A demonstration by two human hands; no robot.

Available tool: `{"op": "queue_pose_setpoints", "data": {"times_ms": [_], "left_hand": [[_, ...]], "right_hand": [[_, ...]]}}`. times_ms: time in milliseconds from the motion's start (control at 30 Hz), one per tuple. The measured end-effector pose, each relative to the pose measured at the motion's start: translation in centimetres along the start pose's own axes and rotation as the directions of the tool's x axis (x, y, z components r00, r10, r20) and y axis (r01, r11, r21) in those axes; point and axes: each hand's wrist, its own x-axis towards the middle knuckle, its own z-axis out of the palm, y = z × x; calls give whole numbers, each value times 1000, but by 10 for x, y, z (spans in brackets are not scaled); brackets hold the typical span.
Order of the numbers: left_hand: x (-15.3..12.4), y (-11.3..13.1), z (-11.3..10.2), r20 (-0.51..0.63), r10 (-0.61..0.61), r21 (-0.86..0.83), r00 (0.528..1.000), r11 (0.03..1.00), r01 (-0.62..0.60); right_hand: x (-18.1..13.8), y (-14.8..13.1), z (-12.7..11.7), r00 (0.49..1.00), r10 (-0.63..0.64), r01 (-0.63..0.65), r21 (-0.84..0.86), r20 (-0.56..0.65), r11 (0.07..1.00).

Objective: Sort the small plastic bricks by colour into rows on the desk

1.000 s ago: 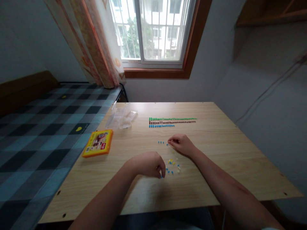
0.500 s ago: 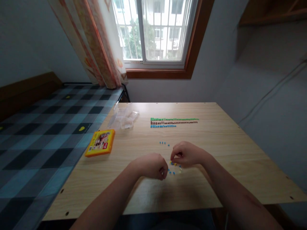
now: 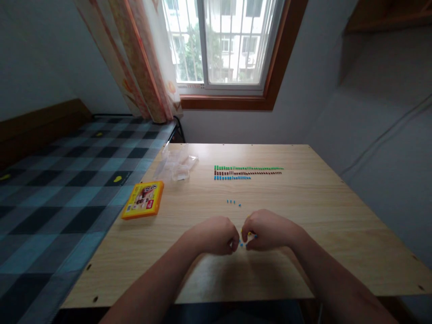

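My left hand point(image 3: 218, 235) rests low over the table with its fingers curled closed; whatever lies in them is hidden. Close beside it, my right hand point(image 3: 270, 230) reaches over a small pile of pieces, thumb and forefinger apart. Tiny blue pieces point(image 3: 241, 245) and a yellow piece point(image 3: 249, 233) show between the two hands, partly covered by the right one. Beyond the hands, several loose blue pieces point(image 3: 231, 201) lie in a short line. Farther back are a green row point(image 3: 249, 168), a brown row point(image 3: 249, 173) and a shorter blue row point(image 3: 232, 178) of small pieces.
On the wooden table point(image 3: 189, 279), a yellow and orange box point(image 3: 143, 200) lies near the left edge. Behind it stand clear plastic trays point(image 3: 175, 164). A bed with a checked cover point(image 3: 67, 189) adjoins the left side, and a window point(image 3: 232, 45) is ahead.
My right hand has come down and nearer over the loose pieces, and its thumb and forefinger have parted. The left hand stays closed in nearly the same place. The view has shifted slightly.
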Motion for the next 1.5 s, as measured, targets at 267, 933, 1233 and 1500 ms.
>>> {"op": "queue_pose_setpoints", "data": {"times_ms": [267,933,1233,1500], "left_hand": [[1,4,1,-55,1,93,998,996,4],[-8,-40,-25,-378,-122,-176,918,983,58],[-1,-51,-17,-447,-230,-246,864,961,129],[6,-68,-12,-491,-204,-167,847,976,139]], "right_hand": [[3,-4,7,1000,-3,3,-11,-25,1000],[5,-7,5,999,-46,47,-33,16,998],[6,-7,8,999,-39,39,-67,-2,997],[-1,7,-7,989,3,1,29,-148,1000]]}}
